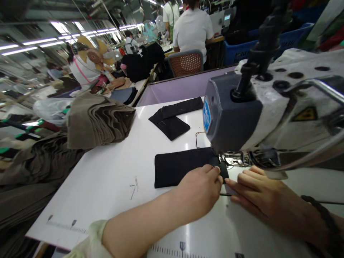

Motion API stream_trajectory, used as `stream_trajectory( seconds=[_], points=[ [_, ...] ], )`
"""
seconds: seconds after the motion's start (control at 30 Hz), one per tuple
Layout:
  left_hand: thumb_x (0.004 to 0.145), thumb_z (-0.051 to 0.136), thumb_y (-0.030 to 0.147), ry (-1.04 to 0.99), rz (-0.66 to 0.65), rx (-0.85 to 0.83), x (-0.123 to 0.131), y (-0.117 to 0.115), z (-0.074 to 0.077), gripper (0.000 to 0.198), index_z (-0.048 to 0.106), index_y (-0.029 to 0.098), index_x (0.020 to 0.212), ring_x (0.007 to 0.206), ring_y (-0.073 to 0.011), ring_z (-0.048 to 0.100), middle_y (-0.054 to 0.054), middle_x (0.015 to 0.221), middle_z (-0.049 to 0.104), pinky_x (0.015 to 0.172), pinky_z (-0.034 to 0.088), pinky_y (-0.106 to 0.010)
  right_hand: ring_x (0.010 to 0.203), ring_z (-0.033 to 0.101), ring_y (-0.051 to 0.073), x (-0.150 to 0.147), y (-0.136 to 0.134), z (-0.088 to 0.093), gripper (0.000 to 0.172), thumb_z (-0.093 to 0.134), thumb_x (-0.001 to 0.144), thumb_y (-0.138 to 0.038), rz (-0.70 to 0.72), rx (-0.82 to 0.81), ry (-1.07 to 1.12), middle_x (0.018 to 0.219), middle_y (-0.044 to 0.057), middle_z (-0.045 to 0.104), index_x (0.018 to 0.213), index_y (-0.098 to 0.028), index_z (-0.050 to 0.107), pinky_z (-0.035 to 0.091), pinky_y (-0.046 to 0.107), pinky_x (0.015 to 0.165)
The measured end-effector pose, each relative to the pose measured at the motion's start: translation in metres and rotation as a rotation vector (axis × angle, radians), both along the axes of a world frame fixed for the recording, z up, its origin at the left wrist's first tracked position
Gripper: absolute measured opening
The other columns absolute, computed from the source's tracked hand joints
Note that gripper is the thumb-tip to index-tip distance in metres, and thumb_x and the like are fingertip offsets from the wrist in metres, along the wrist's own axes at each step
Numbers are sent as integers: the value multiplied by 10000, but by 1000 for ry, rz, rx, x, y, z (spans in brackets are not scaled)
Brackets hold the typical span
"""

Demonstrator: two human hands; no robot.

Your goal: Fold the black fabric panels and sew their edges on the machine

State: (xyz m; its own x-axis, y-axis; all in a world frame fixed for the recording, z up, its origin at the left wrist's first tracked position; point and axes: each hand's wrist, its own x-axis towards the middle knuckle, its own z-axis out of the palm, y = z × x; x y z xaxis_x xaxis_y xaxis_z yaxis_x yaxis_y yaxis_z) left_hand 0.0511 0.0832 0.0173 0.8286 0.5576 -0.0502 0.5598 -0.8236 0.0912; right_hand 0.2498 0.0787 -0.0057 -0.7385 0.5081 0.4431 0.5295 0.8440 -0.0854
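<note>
The black fabric strip points right, under the sewing machine head — left hand pinches it, right hand lies open beside it, the white table running well left.

Black cloth passes from sight — seemingly under the sewing machine head.

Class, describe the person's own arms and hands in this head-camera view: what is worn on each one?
The left hand belongs to a bare forearm that runs back into a loose pale cream sleeve. On the right arm, a dark braided or beaded band circles the wrist behind the right hand. Neither hand wears gloves.
</note>
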Motion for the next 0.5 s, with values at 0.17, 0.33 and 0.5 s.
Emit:
stream_trajectory(
  seconds=[0.17, 0.33, 0.5],
  points=[
    [854, 501, 123, -21, 33, -41, -1, 13, 0, 155, 583, 72, 976, 998, -240, 537, -141, 1064, 591, 834, 499, -337, 719, 602, 132, 2, 5, -8, 342, 332, 961, -295, -87, 6, -41, 765, 46, 641, 1013, -137, 631, 439, 267, 648],
    [877, 494, 133, -79, 69, -9, -2, 23, -7, 164, 584, 83, 1005, 960, -220, 551, -118, 1070, 594, 859, 483, -319, 757, 628, 150, 4, 7, -19, 370, 320, 961, -319, -172, 42, -91, 906, 70, 678, 1095, -137, 613, 465, 277, 645],
    [888, 481, 124, -111, 77, 107, -2, 31, -17, 160, 589, 75, 996, 936, -203, 563, -116, 1072, 600, 856, 482, -303, 815, 632, 177, 3, 8, -23, 379, 309, 959, -322, -211, 107, -121, 965, 76, 675, 1114, -159, 613, 472, 289, 653]
  ],
)
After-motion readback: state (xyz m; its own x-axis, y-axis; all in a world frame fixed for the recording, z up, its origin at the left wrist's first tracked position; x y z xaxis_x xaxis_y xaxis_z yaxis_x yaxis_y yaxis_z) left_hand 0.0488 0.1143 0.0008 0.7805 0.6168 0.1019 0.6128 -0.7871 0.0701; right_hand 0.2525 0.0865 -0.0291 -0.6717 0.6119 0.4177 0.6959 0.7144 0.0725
